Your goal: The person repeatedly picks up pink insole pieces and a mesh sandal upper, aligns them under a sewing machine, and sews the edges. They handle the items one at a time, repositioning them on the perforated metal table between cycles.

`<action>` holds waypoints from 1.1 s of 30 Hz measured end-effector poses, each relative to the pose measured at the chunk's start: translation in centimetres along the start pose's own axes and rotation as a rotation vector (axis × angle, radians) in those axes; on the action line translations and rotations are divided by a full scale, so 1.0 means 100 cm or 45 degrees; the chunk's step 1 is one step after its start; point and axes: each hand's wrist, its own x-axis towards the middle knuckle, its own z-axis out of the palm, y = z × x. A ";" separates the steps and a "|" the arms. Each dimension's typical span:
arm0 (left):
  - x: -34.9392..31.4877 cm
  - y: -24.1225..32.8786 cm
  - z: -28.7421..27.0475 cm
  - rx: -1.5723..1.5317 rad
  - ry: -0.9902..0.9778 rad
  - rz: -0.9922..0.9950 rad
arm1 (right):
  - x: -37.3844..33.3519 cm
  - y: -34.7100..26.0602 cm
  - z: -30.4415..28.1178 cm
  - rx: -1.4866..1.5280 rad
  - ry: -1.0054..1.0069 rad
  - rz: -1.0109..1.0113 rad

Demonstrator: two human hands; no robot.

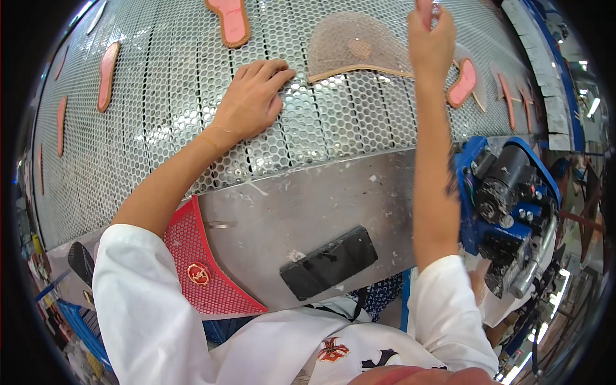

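Observation:
My left hand (pixel 255 96) rests on the metal honeycomb-patterned conveyor (pixel 186 96), its fingers loosely bent and apart, with nothing held. Just above its fingertips lies a pink insole (pixel 235 25) with a brown stitched rim, cut off by the top edge. To the right of that hand is a sheer beige mesh piece (pixel 337 48) with a tan bound edge. My right hand (pixel 436 48) is raised over the mesh's right side, its fingers closed. What it grips is cut off at the top edge. Close by on the right lies another pink insole (pixel 462 83).
Several more pink insoles (pixel 108 77) lie at both sides of the conveyor. On the metal ledge (pixel 256 221) before me are a red mesh piece (pixel 208 256) with a gold emblem and a flat black rectangular object (pixel 328 263). A blue-framed motor (pixel 507 186) stands right of my forearm.

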 end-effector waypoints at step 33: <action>0.021 0.029 0.000 0.508 -0.326 -0.054 | -0.425 0.062 -0.482 -1.079 -0.483 0.611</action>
